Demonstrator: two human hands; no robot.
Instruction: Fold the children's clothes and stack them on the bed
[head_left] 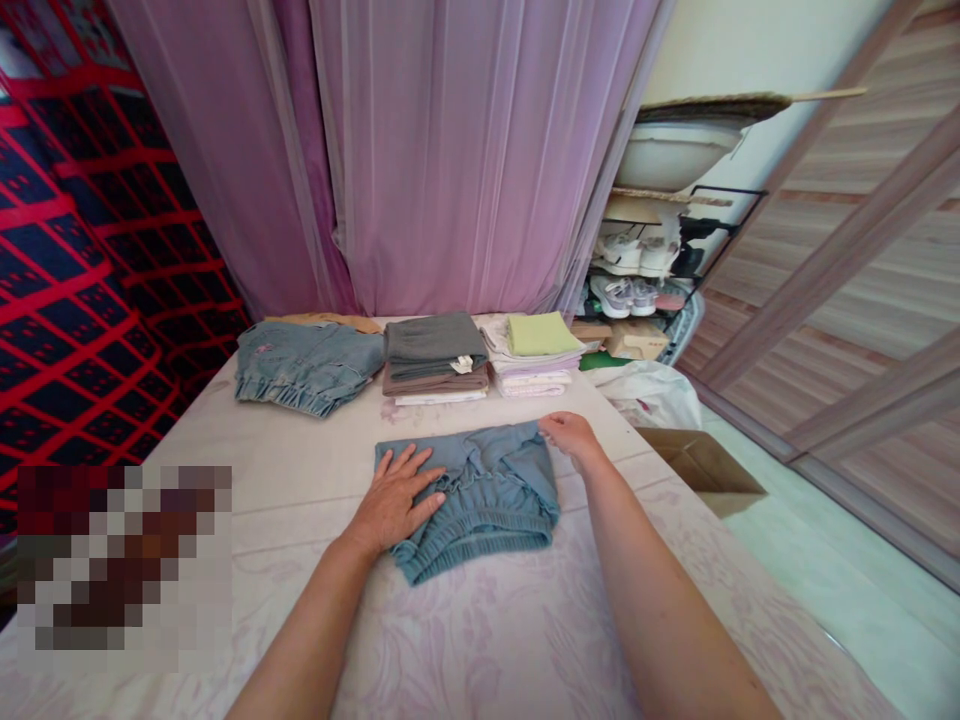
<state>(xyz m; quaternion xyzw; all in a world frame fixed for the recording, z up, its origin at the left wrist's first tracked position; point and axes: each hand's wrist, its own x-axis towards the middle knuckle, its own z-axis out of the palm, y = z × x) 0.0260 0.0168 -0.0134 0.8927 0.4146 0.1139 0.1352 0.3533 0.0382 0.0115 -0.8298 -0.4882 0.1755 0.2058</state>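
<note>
Blue elastic-waist pants (480,500) lie folded on the patterned cloth of the table (480,640), their gathered waistband toward me. My left hand (397,500) rests flat on the left part of the pants with its fingers spread. At the far right corner, my right hand (568,436) pinches the edge of the fabric between thumb and fingers. Beyond the pants stands a stack of folded grey and brown clothes (435,345) with a white label showing. A denim garment (307,365) with an elastic waist lies at the back left.
Folded light cloths (532,382) topped by a green one (544,334) sit at the back right. Purple curtains (465,150) hang behind. On the right are a shoe rack (637,270), a cardboard box (697,465) and a sliding wardrobe (840,300). A blurred patch covers the left.
</note>
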